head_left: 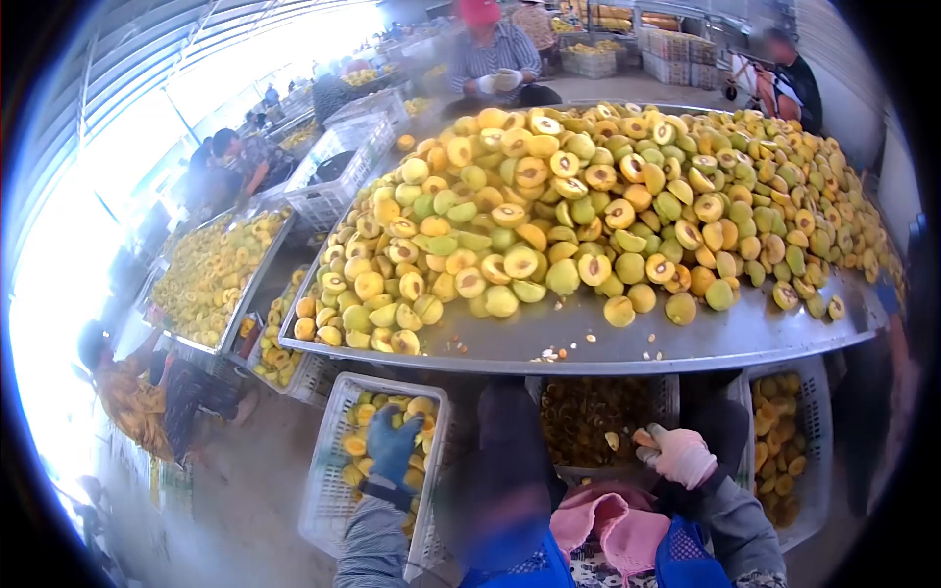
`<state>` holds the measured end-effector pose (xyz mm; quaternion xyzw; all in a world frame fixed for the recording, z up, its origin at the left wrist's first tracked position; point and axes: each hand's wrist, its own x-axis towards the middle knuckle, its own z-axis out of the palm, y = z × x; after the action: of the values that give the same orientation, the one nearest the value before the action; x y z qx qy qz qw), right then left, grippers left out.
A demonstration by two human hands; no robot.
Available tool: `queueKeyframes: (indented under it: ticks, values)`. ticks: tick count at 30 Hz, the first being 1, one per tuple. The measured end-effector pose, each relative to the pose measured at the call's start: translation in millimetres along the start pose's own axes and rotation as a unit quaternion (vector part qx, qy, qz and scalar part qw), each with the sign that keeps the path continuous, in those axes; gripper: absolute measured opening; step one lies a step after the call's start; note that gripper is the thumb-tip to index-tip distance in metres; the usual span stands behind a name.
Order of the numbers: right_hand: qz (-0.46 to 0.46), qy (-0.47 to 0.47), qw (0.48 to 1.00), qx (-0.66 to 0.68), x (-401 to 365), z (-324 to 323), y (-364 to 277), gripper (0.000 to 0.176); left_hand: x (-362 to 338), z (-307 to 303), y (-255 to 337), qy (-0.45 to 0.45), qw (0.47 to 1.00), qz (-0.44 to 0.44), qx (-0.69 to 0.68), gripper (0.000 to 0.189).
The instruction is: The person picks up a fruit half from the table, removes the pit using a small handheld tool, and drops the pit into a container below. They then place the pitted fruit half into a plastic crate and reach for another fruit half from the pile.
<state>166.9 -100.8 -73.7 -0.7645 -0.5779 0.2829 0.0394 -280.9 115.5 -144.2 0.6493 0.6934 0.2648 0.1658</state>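
Observation:
My left hand (393, 446), in a blue glove, is over a white plastic crate (321, 490) of yellow peach halves (355, 446). Its fingers are spread, and no fruit shows in them. In a pale glove, my right hand (683, 457) is closed around a short brownish piece that I cannot make out clearly. That hand is at the right side of a crate (670, 392) holding dark brown peach pits (593, 412). A small pale piece (613, 441) shows just left of the fingers.
A metal table (549, 333) in front bears a large heap of halved peaches (559, 196). To my right stands another crate (818, 441) with peach halves. Left are a second table (216, 279) of fruit and a seated person (147, 402). Another person (495, 59) sits across the table.

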Motion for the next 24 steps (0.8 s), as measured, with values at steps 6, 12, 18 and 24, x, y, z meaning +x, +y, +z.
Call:
queueKeyframes:
  ticks: [6, 12, 18, 24]
  values:
    - [0.005, 0.070, 0.997, 0.019, 25.0, 10.7, -6.1, 0.050, 104.7, -47.7, -4.6, 0.184, 0.979, 0.076, 0.038, 0.063]
    - [0.024, 0.006, 1.000, 0.018, 45.9, 18.3, -13.9, 0.062, 221.6, -20.7, 6.6, 0.110, 0.989, 0.029, -0.091, 0.062]
    - [0.005, -0.038, 0.999, 0.010, 59.5, 22.9, -24.3, 0.064, 251.6, 5.3, 14.8, 0.027, 0.985, -0.145, -0.092, 0.068]
    - [-0.053, -0.060, 0.996, 0.028, 67.2, 18.9, -42.1, 0.054, 181.8, 28.9, 111.2, 0.001, 0.995, -0.103, 0.009, 0.066]
